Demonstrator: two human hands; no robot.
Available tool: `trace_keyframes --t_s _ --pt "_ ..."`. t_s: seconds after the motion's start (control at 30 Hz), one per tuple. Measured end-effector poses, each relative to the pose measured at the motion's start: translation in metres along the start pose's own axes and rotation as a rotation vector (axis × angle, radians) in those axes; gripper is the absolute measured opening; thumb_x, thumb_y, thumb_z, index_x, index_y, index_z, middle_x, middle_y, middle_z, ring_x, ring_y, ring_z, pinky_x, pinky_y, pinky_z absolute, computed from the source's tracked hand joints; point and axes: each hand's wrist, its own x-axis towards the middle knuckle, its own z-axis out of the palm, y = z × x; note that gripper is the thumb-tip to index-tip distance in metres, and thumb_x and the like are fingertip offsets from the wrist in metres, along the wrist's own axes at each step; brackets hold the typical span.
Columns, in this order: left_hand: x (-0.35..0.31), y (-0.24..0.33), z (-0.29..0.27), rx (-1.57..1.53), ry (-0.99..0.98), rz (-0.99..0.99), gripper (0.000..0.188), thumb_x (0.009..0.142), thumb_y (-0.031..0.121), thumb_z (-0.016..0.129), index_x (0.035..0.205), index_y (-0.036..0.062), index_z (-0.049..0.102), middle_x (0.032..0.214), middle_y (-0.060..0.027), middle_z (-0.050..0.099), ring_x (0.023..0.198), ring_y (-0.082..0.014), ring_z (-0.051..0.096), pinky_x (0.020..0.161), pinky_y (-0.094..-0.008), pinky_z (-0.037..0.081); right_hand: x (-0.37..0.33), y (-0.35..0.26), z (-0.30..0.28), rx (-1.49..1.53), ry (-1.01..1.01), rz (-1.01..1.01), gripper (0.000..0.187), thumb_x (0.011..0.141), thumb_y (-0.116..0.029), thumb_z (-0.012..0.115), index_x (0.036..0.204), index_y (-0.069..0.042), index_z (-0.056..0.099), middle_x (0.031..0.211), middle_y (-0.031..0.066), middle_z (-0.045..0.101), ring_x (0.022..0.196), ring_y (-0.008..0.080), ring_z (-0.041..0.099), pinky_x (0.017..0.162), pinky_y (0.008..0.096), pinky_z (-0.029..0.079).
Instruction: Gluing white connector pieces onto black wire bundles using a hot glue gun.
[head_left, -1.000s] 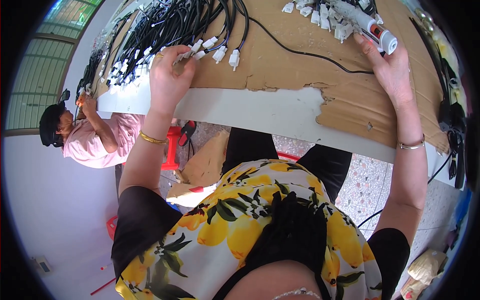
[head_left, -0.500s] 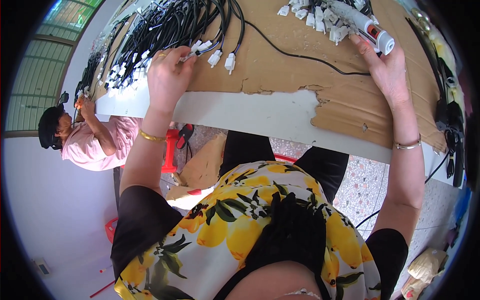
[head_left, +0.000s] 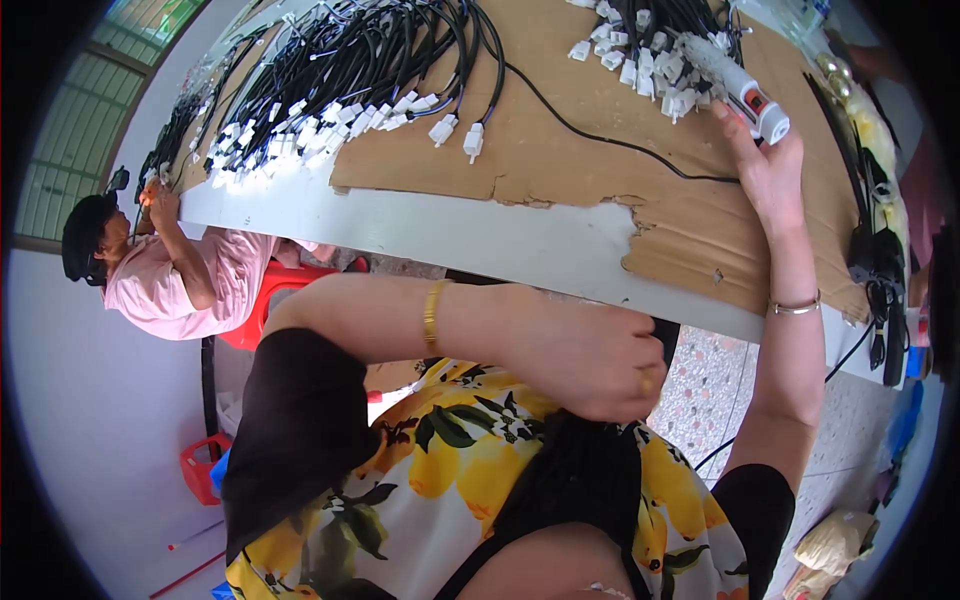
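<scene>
Right hand [head_left: 770,178]: grip wrapped round white tool [head_left: 738,92], near bench's [head_left: 460,228] right edge, probably steadying it beside white connectors [head_left: 648,75]. Left hand [head_left: 590,355] curled before torso (cannot tell whether empty).

Left hand [head_left: 590,355] has moved from white connectors [head_left: 320,132] to the torso [head_left: 470,475], seemingly curled.

We see a workshop for wiring work, shown by the heaped black cables [head_left: 400,50] with white connectors [head_left: 300,140], the cardboard-covered table [head_left: 450,225] and a co-worker [head_left: 190,285] seated at its left end
</scene>
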Motion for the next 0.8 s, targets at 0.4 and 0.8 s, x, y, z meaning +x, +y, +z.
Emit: trace_keyframes --t_s 0.4,0.8 --pt "0.059 -0.017 0.052 -0.138 -0.301 0.384 0.007 0.064 0.013 0.059 0.067 0.0072 0.062 0.07 -0.0064 0.06 0.068 -0.0245 0.06 0.055 -0.0354 0.046 -0.001 -0.005 0.0 -0.097 -0.109 0.005 0.014 0.074 -0.005 0.062 0.086 0.002 0.057 0.073 0.0016 0.058 0.067 0.0073 0.053 0.06 0.0214 0.043" --pt "0.049 -0.029 0.038 -0.251 -0.319 0.278 0.013 0.066 0.013 0.054 0.069 0.0008 0.054 0.064 -0.0069 0.057 0.064 -0.0215 0.056 0.056 -0.0305 0.044 0.004 -0.008 -0.004 -0.133 -0.117 -0.033 0.018 0.068 -0.006 0.067 0.082 0.002 0.06 0.074 0.0113 0.06 0.064 0.0213 0.059 0.057 0.0288 0.048"
